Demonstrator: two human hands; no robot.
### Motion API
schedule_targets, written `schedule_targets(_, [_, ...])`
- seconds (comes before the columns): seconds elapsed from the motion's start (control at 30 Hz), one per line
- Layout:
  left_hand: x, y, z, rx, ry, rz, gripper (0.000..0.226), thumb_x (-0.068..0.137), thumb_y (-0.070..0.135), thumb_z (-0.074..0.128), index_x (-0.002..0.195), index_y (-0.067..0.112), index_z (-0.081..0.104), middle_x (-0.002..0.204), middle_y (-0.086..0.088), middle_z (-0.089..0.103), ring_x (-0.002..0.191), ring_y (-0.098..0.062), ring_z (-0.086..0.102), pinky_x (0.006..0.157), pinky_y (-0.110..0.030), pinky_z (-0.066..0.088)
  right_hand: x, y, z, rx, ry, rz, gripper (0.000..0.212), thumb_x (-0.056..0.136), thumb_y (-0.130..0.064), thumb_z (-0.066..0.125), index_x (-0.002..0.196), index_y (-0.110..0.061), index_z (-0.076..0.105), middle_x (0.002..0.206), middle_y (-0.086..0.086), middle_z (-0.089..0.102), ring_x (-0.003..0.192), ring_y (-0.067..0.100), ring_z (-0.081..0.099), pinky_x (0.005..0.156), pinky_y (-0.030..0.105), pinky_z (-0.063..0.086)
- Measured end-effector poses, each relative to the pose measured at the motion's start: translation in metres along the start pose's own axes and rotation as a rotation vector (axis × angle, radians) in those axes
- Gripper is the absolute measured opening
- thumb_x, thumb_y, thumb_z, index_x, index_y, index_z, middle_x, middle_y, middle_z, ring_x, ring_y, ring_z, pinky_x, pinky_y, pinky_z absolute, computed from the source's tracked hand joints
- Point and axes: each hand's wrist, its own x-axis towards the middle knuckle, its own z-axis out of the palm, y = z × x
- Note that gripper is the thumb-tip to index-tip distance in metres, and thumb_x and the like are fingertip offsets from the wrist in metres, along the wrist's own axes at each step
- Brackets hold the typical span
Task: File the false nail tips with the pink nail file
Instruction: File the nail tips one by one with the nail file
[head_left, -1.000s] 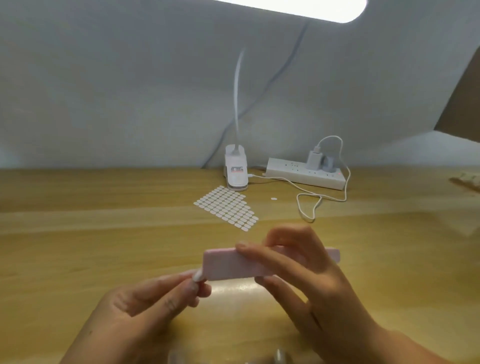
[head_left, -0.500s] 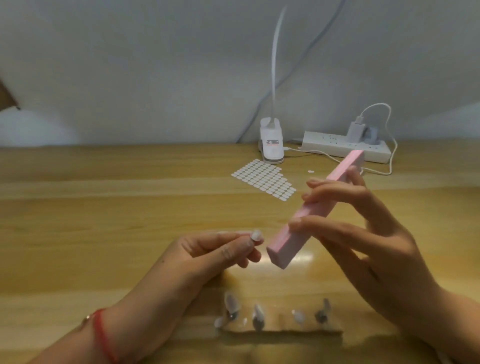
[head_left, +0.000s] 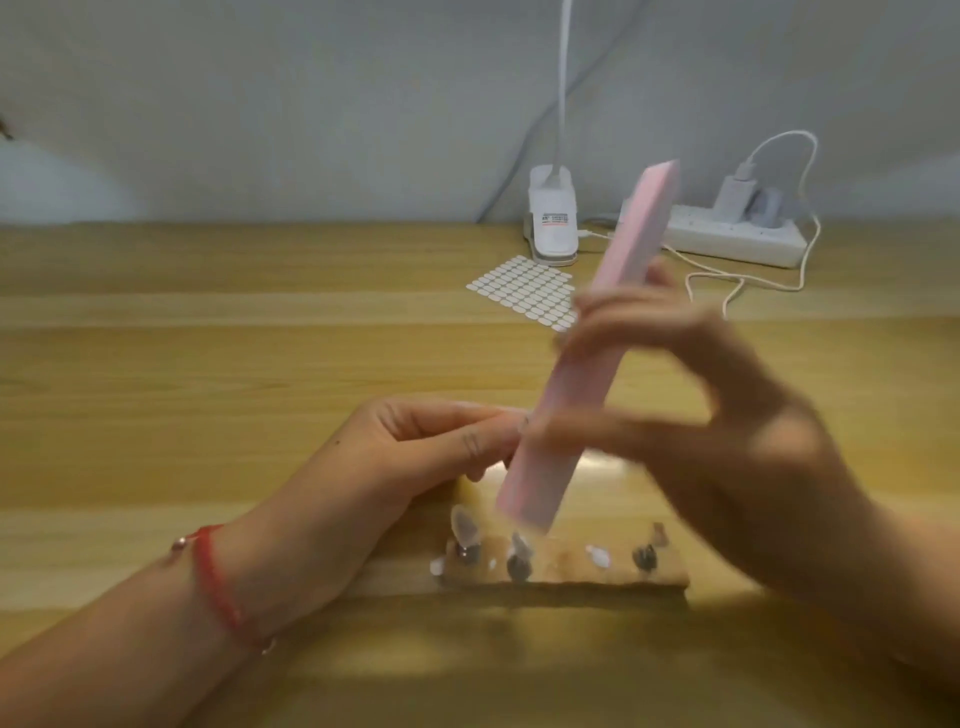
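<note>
Gripping the pink nail file (head_left: 587, 338) round its middle, the right hand (head_left: 727, 441) has its fingers and thumb curled across it (motion blur smears the outline, so the exact finger placement is hard to read). The file stands steeply tilted, its upper end leaning up and to the right, its lower end just above a clear stand (head_left: 571, 571) near the front edge of the worktop (head_left: 208, 364). The left hand (head_left: 415, 452), with a red bracelet (head_left: 213, 577) on its wrist, has its fingers curled and its thumb and forefinger pressed together. They pinch what looks like a false nail tip (head_left: 521, 425), only a sliver of it showing where it meets the file's left side. On the stand sit the other tips (head_left: 465, 525), upright on small mounts. Farther back on the pale wooden worktop lies a sheet of small white oval stickers (head_left: 524, 291). Behind it is a white clip lamp base (head_left: 553, 223) with its thin neck rising out of view. To its right a white power strip (head_left: 732, 239) carries a charger (head_left: 732, 195), and a looping white cable (head_left: 800, 171) runs from it. A plain grey-white wall (head_left: 260, 104) closes the back.
</note>
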Motion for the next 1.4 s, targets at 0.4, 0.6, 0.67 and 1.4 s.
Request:
schedule_targets(0.4, [-0.002,0.003,0.002,-0.124,-0.089,0.041,0.027,0.062,0.046,0.075,0.075,0.024,0.079,0.075,0.010,0.073,0.070,0.000,0.067,0.063,-0.010,0.048,0.003,0.000,-0.003,0.041,-0.025,0.023,0.030,0.091,0.003,0.062,0.113,-0.015,0.068,0.118,0.007,0.056,0.125,0.028,0.052,0.109,0.061,0.033])
schedule_targets(0.6, [-0.003,0.002,0.001,-0.121,-0.086,0.033,0.027,0.062,0.040,0.077,0.081,0.022,0.079,0.080,0.004,0.075,0.073,-0.003,0.069,0.063,-0.013,0.050,-0.002,-0.018,0.006,0.101,-0.055,-0.025,0.026,0.090,-0.004,0.067,0.111,-0.018,0.072,0.120,0.002,0.054,0.126,0.023,0.052,0.112,0.059,0.031])
schedule_targets(0.67, [-0.002,0.002,0.002,-0.107,-0.073,0.033,0.027,0.061,0.046,0.075,0.076,0.024,0.079,0.076,0.010,0.073,0.070,0.000,0.066,0.063,-0.011,0.049,0.005,-0.003,-0.002,0.088,-0.015,0.040,0.031,0.089,0.007,0.062,0.113,-0.011,0.068,0.119,0.006,0.054,0.123,0.031,0.053,0.107,0.059,0.036])
schedule_targets(1.4, [-0.006,0.007,0.005,-0.174,-0.052,0.002,0.024,0.062,0.034,0.073,0.079,0.018,0.079,0.075,0.002,0.074,0.068,-0.006,0.068,0.060,-0.014,0.051,-0.004,-0.032,0.012,0.231,-0.067,0.061,0.021,0.084,-0.010,0.075,0.104,-0.017,0.074,0.119,-0.002,0.054,0.123,0.016,0.053,0.113,0.054,0.032])
